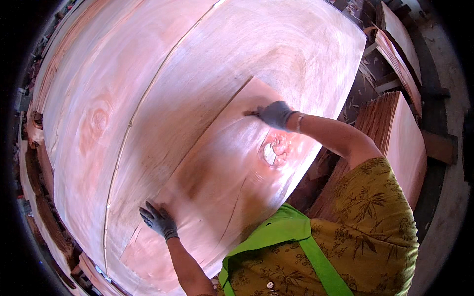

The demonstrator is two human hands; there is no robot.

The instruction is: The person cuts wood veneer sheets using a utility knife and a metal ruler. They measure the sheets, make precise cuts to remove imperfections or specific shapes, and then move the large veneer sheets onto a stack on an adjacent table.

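Observation:
A large sheet of pale pinkish wood veneer [207, 64] spreads across most of the view. On its near side lies a narrower veneer strip [212, 148], running from lower left to upper right, with a knot hole near its right side and a crack toward me. My left hand [159, 219], in a grey glove, rests on the strip's lower left edge with the fingers apart. Farther up, my right hand [276, 114], also gloved in grey, presses on the strip near its far end, fingers stretched leftward and slightly blurred.
A long thin pale stick [130, 123] crosses the large sheet left of the strip. Stacked veneer [390, 133] stands at the right, with loose sheets [400, 59] beyond it. More rough veneer edges [47, 197] line the left side. Wood scraps lie around the upper right.

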